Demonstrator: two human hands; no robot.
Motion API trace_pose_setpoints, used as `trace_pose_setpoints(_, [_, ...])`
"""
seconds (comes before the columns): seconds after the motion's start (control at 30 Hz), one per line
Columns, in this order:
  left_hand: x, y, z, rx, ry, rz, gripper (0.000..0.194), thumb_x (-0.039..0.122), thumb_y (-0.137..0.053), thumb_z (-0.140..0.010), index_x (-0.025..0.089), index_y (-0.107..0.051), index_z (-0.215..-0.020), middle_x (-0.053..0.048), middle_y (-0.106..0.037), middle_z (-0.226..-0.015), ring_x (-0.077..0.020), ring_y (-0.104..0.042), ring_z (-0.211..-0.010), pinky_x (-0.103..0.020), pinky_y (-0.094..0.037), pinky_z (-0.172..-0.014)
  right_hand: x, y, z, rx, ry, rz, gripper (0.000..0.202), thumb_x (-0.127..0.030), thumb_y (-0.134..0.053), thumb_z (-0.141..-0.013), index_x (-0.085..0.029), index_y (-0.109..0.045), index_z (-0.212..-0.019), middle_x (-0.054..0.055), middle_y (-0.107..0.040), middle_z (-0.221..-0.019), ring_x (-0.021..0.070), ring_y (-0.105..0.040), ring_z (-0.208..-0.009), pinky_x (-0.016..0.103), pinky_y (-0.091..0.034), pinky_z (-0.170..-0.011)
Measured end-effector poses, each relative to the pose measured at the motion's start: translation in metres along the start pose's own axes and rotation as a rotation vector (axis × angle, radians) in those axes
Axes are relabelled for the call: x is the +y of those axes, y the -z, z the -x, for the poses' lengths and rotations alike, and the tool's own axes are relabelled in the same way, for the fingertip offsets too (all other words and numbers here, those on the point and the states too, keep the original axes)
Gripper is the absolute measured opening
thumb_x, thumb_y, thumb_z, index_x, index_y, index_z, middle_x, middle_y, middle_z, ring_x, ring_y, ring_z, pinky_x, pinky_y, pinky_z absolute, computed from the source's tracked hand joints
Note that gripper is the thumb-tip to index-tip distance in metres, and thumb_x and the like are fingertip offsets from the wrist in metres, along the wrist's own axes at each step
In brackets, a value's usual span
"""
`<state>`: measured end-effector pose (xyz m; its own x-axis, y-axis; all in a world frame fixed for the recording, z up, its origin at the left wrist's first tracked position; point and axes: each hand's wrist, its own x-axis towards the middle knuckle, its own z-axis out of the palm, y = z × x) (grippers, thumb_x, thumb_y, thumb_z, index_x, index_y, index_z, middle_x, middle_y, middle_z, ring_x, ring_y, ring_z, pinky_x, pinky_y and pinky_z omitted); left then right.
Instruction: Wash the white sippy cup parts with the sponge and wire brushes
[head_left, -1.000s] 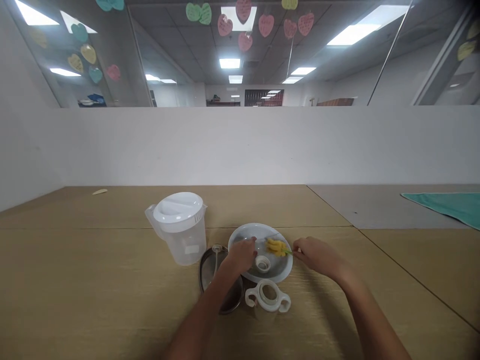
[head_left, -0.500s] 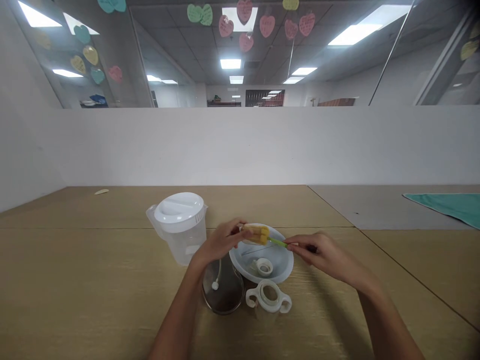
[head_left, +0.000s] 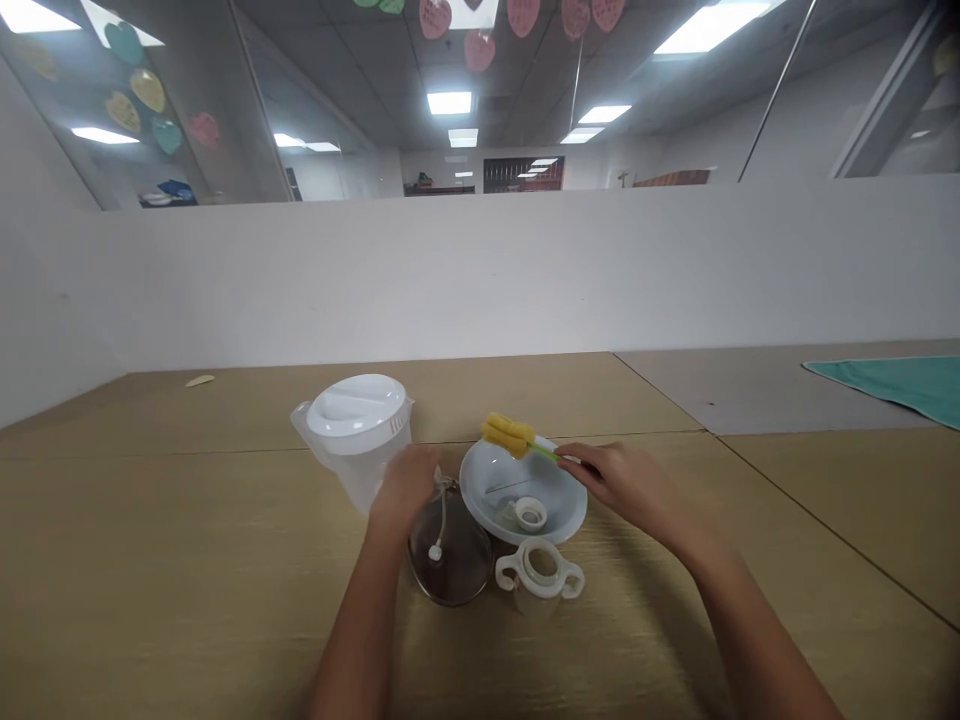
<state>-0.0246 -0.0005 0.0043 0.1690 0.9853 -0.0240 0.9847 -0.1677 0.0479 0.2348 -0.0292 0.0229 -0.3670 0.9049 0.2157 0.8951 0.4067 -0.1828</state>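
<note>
My right hand grips the thin green handle of a yellow sponge brush, whose head hovers above the far rim of a pale bowl. Inside the bowl lie a white ring and a thin stick-like piece. My left hand is closed beside the lidded pitcher, over the edge of a dark round tray. A pale straw with a white end lies on the tray, its upper end at my left fingertips. What those fingers hold is mostly hidden.
A clear cup with a white two-handled ring stands in front of the bowl. A teal cloth lies at the far right, and a small pale oval piece at the back left. A white wall closes off the table's back.
My left hand has moved left and down from the brush head to the tray's edge. The sponge, half covered by something clear before, is now bare. The view has tilted slightly.
</note>
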Motion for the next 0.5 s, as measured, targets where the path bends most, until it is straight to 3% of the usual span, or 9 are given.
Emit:
trace_pose_setpoints(0.13, [0.005, -0.025, -0.013, -0.097, 0.068, -0.021, 0.029, -0.001, -0.043, -0.075, 0.009, -0.065, -0.092, -0.019, -0.066, -0.099, -0.0298, -0.062, -0.097, -0.038, -0.047, -0.079, 0.0, 0.005, 0.002, 0.025, -0.035, -0.012, 0.032, -0.033, -0.036, -0.093, -0.024, -0.065, -0.105, 0.005, -0.071, -0.079, 0.0194, -0.065, -0.07, 0.024, -0.037, -0.056])
trace_pose_setpoints(0.23, [0.007, -0.035, -0.018, -0.114, 0.09, -0.02, 0.039, 0.0, -0.047, -0.073, 0.009, -0.059, -0.109, -0.02, -0.063, -0.108, -0.0308, -0.06, -0.101, -0.038, -0.048, -0.079, 0.002, 0.003, 0.002, 0.045, -0.022, -0.016, 0.031, -0.033, -0.037, -0.092, -0.023, -0.065, -0.103, 0.004, -0.071, -0.078, 0.0189, -0.065, -0.068, 0.024, -0.039, -0.056])
trace_pose_setpoints(0.33, [0.005, -0.034, -0.018, -0.136, 0.068, -0.007, 0.066, 0.004, -0.059, -0.064, 0.014, -0.045, -0.128, -0.019, -0.058, -0.119, -0.031, -0.058, -0.105, -0.037, -0.048, -0.08, 0.006, 0.001, 0.002, 0.102, 0.003, -0.025, 0.029, -0.032, -0.039, -0.092, -0.023, -0.065, -0.101, 0.004, -0.071, -0.079, 0.0192, -0.066, -0.07, 0.024, -0.041, -0.056])
trace_pose_setpoints(0.43, [0.011, -0.03, -0.017, -0.132, -0.109, 0.074, 0.078, 0.008, -0.064, -0.06, 0.02, -0.038, -0.133, -0.013, -0.051, -0.13, -0.027, -0.052, -0.115, -0.033, -0.044, -0.091, 0.01, 0.0, 0.002, 0.152, 0.03, -0.034, 0.028, -0.031, -0.04, -0.091, -0.023, -0.065, -0.101, 0.003, -0.072, -0.08, 0.0191, -0.067, -0.071, 0.024, -0.043, -0.057])
trace_pose_setpoints(0.5, [0.024, -0.034, -0.019, -0.089, -0.282, 0.201, 0.072, 0.015, -0.062, -0.067, 0.019, -0.037, -0.134, -0.011, -0.048, -0.133, -0.0244, -0.047, -0.12, -0.033, -0.039, -0.098, 0.011, 0.0, 0.002, 0.153, 0.031, -0.033, 0.028, -0.031, -0.04, -0.091, -0.023, -0.065, -0.101, 0.003, -0.072, -0.08, 0.019, -0.067, -0.07, 0.024, -0.043, -0.057])
